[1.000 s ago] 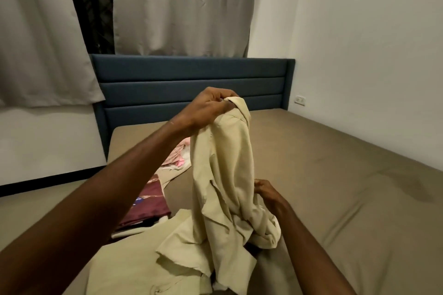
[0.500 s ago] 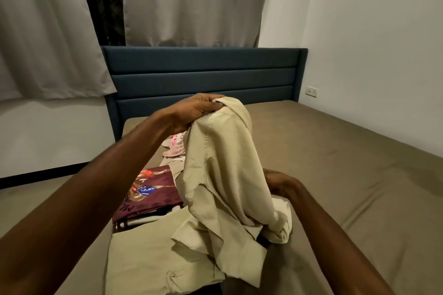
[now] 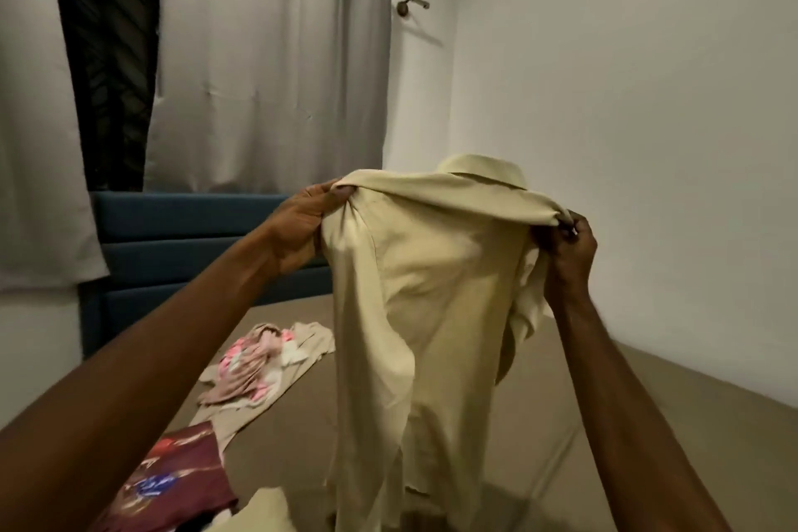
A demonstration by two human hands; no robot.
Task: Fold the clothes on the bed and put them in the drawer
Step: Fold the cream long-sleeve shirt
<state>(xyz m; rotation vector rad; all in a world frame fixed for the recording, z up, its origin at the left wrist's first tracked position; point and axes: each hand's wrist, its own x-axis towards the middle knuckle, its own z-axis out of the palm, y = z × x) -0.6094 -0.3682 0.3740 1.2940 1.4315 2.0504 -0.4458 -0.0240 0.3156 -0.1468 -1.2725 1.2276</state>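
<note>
Left hand [image 3: 302, 220]: up at about head height, fingers curled tight round one shoulder of the beige shirt [image 3: 423, 294], bunching the cloth.
Right hand [image 3: 570, 246]: pinching the other shoulder, fingertips buried in the fabric so you can't really see how they sit.
Beige shirt: hanging between both hands over the bed [image 3: 561, 423], collar poking up behind the top edge. Its hem drops out of sight at the bottom, and the right sleeve is scrunched up behind the body.
Pink and cream clothes [image 3: 259, 363]: crumpled heap on the bed to the left, near the blue headboard [image 3: 181, 238]. Hard to say how many pieces that is.
Maroon printed top [image 3: 172, 484]: lower left on the bed, partly behind the left forearm, print unreadable.
Pale cloth [image 3: 259, 510]: just a scrap at the bottom edge, cut off.
Backdrop: grey curtains [image 3: 267, 91], white wall.
</note>
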